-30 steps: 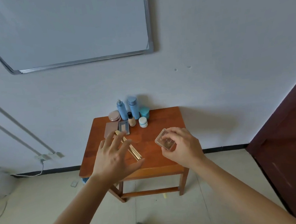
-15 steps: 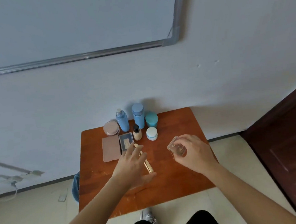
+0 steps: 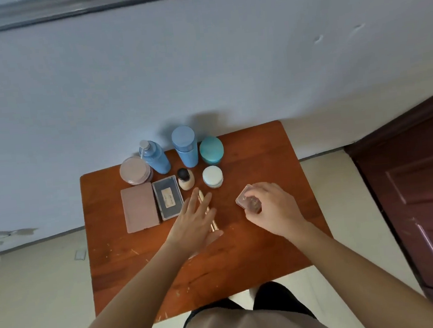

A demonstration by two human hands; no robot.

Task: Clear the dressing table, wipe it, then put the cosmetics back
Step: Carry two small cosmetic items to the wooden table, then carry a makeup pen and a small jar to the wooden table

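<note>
Clear square case (image 3: 246,200), lower now

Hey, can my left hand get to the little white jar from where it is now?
Probably yes. The left hand is open over the gold sticks, and only bare table lies between it and the white jar. The small bottle stands off to one side.

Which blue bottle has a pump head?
The left blue bottle, next to the round pink compact: it has a white pump nozzle. The other blue bottle, beside the teal jar, has a flat blue cap.
</note>
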